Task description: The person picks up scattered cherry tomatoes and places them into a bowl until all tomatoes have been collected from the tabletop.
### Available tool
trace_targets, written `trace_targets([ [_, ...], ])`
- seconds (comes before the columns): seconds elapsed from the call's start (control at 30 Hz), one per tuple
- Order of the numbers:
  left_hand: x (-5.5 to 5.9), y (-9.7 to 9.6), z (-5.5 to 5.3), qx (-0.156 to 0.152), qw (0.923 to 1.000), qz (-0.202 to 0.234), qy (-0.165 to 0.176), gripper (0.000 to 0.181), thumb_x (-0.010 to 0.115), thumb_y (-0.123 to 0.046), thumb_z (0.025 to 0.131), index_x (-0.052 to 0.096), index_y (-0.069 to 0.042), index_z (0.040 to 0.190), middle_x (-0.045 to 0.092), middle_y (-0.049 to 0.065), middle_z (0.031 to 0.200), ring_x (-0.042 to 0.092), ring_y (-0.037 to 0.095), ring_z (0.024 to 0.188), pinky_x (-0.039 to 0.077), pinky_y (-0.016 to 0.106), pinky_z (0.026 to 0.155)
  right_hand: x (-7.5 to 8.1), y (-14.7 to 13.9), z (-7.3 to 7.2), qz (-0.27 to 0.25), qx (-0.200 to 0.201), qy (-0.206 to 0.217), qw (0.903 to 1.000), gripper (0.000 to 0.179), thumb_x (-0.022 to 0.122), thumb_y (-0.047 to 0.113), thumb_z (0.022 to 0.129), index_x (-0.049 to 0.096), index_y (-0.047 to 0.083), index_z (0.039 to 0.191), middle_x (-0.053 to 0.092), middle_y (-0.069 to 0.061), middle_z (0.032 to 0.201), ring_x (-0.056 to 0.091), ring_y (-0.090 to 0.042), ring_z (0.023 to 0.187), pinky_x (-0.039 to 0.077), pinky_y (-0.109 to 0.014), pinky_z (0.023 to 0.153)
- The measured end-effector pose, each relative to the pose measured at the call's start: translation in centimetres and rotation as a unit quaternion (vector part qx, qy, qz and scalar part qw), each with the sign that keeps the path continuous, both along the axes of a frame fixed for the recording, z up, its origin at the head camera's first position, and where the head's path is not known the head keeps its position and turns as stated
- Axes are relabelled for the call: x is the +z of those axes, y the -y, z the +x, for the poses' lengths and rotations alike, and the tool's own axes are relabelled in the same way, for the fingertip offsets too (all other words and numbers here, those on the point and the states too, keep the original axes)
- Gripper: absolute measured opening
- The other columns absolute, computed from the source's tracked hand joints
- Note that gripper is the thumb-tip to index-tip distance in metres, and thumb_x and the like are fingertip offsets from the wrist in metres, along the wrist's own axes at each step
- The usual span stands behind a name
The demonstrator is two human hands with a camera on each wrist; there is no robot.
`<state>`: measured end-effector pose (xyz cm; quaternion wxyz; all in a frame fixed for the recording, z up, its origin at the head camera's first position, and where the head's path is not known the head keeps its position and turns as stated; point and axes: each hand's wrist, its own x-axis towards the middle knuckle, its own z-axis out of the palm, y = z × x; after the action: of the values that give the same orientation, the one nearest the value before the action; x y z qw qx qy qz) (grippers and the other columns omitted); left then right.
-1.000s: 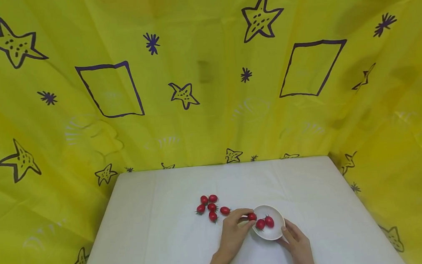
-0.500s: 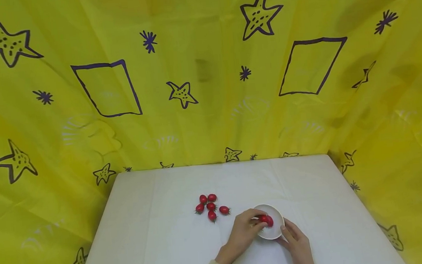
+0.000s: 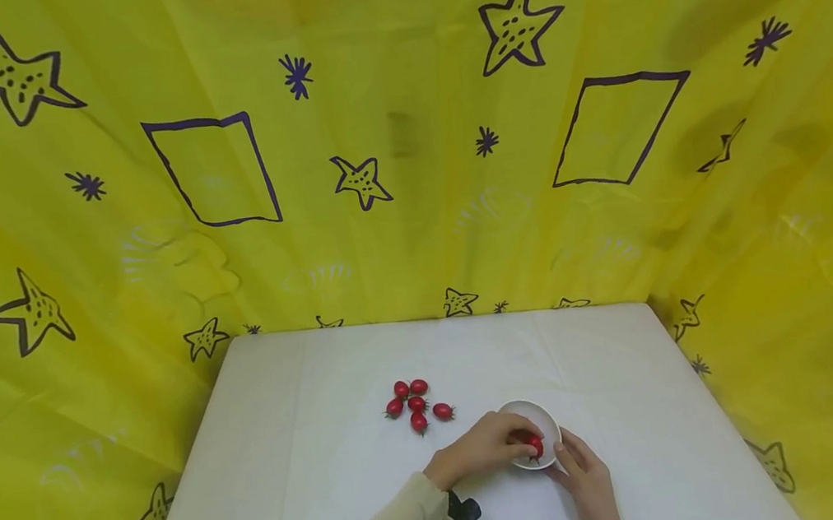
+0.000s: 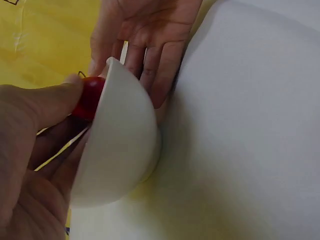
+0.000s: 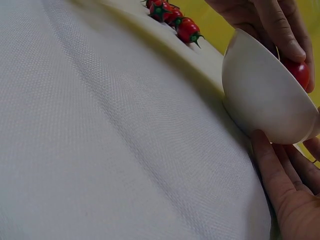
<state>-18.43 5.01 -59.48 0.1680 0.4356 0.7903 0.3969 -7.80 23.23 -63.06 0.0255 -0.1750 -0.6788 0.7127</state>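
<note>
Right now my left hand [image 3: 488, 442] pinches a red tomato [image 3: 534, 446] between thumb and fingers, inside the white bowl [image 4: 122, 137]. My right hand [image 3: 587, 470] holds that bowl, thumb at its rim, fingers lower on its outer side. The bowl is nearer the bench's [image 3: 315, 459] right edge than its left. Six other tomatoes [image 3: 417, 404] lie clustered on the bench, closer to its far edge.
</note>
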Motion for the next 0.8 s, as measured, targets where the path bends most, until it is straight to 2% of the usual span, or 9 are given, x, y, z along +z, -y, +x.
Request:
trace_targets([
  [0.13,0.6,-0.3,-0.7,-0.035,0.9986,-0.039,-0.012,0.022,0.073,-0.019,0.099,0.074,-0.014,0.120,0.076,-0.006,0.109,0.059,-0.008,0.095,0.049,0.009,0.091,-0.1,0.0,0.0,0.005,0.004,0.009,0.9999,0.064,0.058,0.030,0.108,0.036,-0.009,0.155,0.045,-0.030,0.154,0.062,0.014,0.106,0.061,-0.027,0.093],
  [0.2,0.8,-0.4,-0.9,-0.049,0.9974,-0.049,-0.018,0.021,0.075,-0.016,0.097,0.075,-0.013,0.118,0.075,-0.005,0.108,0.059,-0.008,0.094,0.049,0.008,0.091,-0.2,-0.1,-0.1,0.006,0.003,0.010,0.9999,0.064,0.058,0.029,0.108,0.037,-0.009,0.155,0.043,-0.033,0.156,0.062,0.014,0.106,0.062,-0.027,0.093],
  [0.23,0.8,-0.5,-1.0,-0.056,0.9964,-0.055,-0.031,0.021,0.075,-0.015,0.096,0.075,-0.013,0.117,0.075,-0.005,0.108,0.059,-0.008,0.093,0.049,0.007,0.091,-0.2,-0.1,-0.1,0.005,0.002,0.012,0.9999,0.064,0.058,0.029,0.108,0.037,-0.008,0.155,0.044,-0.032,0.155,0.062,0.014,0.106,0.062,-0.027,0.093],
  [0.33,0.9,-0.7,-1.2,-0.068,0.9932,-0.067,-0.067,0.021,0.078,-0.014,0.094,0.076,-0.012,0.115,0.073,-0.004,0.106,0.057,-0.006,0.093,0.047,0.007,0.090,-0.3,-0.2,-0.1,0.001,0.001,0.014,0.9999,0.064,0.059,0.029,0.107,0.038,-0.006,0.155,0.049,-0.025,0.153,0.063,0.013,0.106,0.061,-0.027,0.093],
  [0.4,0.8,-0.7,-1.3,-0.071,0.9903,-0.078,-0.091,0.021,0.078,-0.014,0.093,0.076,-0.013,0.114,0.071,-0.004,0.106,0.056,-0.005,0.093,0.045,0.006,0.089,-0.3,-0.1,-0.2,-0.004,0.003,0.012,0.9999,0.064,0.059,0.029,0.107,0.037,-0.007,0.156,0.055,-0.016,0.148,0.063,0.013,0.106,0.061,-0.026,0.093],
  [0.5,0.6,-0.7,-1.3,-0.075,0.9862,-0.093,-0.115,0.021,0.079,-0.015,0.093,0.075,-0.016,0.114,0.069,-0.006,0.107,0.056,-0.004,0.095,0.044,0.007,0.091,-0.4,-0.1,-0.2,-0.014,0.005,-0.002,0.9999,0.064,0.059,0.026,0.108,0.035,-0.010,0.155,0.065,0.006,0.133,0.063,0.012,0.107,0.061,-0.025,0.092],
  [0.6,0.5,-0.7,-1.3,-0.074,0.9828,-0.102,-0.135,0.020,0.078,-0.016,0.094,0.075,-0.018,0.114,0.070,-0.009,0.108,0.056,-0.004,0.097,0.045,0.008,0.095,-0.4,0.0,-0.1,-0.025,0.008,-0.018,0.9995,0.063,0.058,0.022,0.108,0.034,-0.013,0.154,0.065,0.027,0.115,0.063,0.012,0.108,0.061,-0.024,0.090],
  [0.67,0.4,-0.7,-1.2,-0.071,0.9814,-0.104,-0.145,0.020,0.078,-0.017,0.094,0.075,-0.018,0.114,0.072,-0.010,0.108,0.057,-0.003,0.097,0.046,0.008,0.096,-0.4,0.0,-0.1,-0.026,0.010,-0.027,0.9993,0.062,0.057,0.020,0.108,0.033,-0.014,0.154,0.064,0.032,0.111,0.063,0.013,0.108,0.061,-0.023,0.090],
  [0.8,0.4,-0.7,-1.2,-0.067,0.9780,-0.107,-0.166,0.020,0.078,-0.017,0.094,0.074,-0.017,0.114,0.073,-0.011,0.105,0.058,-0.004,0.096,0.046,0.006,0.095,-0.4,0.0,-0.1,-0.024,0.014,-0.032,0.9991,0.062,0.056,0.020,0.109,0.033,-0.014,0.154,0.064,0.033,0.111,0.063,0.012,0.108,0.061,-0.022,0.089],
])
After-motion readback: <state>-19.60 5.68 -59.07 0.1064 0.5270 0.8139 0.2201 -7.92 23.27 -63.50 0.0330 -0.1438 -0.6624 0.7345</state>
